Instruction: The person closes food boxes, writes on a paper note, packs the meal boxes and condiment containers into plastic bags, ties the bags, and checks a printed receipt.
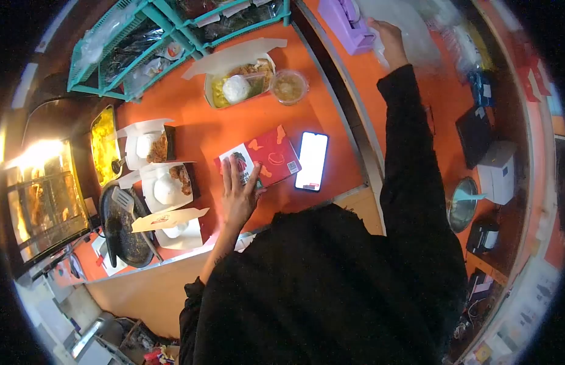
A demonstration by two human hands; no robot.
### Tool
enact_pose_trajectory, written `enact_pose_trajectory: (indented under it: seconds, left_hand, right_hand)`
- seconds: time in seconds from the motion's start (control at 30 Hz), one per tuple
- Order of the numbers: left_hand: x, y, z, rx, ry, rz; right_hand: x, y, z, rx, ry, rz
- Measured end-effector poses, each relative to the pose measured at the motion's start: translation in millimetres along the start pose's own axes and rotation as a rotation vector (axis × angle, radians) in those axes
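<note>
My left hand [240,194] lies with its fingers spread on a closed red and white food box [273,155]. A phone [312,161] with a lit screen is just right of that box. At the upper right my right hand [389,42] is beside a purple tape dispenser [349,27], its fingers closed on what looks like a piece of clear plastic [380,53]. An open box with rice and chicken [237,89] stands beyond the red box, touching or close to a lidded cup of soup [289,87].
Three open food boxes [167,190] stand at the left, near a black pan [119,234] with a spatula and a yellow food tray [105,146]. Teal baskets [133,55] are at the back left. A metal bowl [463,210] and a white box [497,173] are at the right.
</note>
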State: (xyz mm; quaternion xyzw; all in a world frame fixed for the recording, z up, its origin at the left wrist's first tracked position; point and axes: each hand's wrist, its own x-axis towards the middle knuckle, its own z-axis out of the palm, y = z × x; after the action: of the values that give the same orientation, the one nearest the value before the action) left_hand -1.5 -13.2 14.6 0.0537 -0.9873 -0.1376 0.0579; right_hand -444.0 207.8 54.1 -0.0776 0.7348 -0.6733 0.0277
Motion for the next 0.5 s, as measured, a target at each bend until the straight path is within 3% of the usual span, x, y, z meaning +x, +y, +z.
enact_pose_trajectory:
  seconds: [0.1,0.2,0.27,0.3,0.37,0.5]
  left_hand:
    - [0.0,0.2,-0.2,0.019,-0.013,-0.010]
    - [-0.4,-0.6,1.4,0.001,0.011,-0.001]
    - [-0.6,0.4,-0.6,-0.002,-0.010,-0.013]
    - [0.3,0.8,-0.9,-0.005,-0.026,-0.019]
    - [0.5,0.6,0.8,-0.009,0.001,-0.007]
    - [-0.5,0.8,0.3,-0.003,0.040,0.006]
  right_hand:
    - [4.8,45.1,-24.5,-0.368,0.005,0.053]
    - [-21.0,62.5,-30.0,-0.357,0.053,-0.050]
    - [-32.9,53.0,-24.3,-0.849,0.071,-0.148]
    - [-29.1,58.5,-22.2,-0.850,0.071,-0.142]
    - [-4.7,83.6,-19.8,-1.065,0.271,-0.432]
    - [-12.4,90.1,-20.8,-0.959,0.281,-0.365]
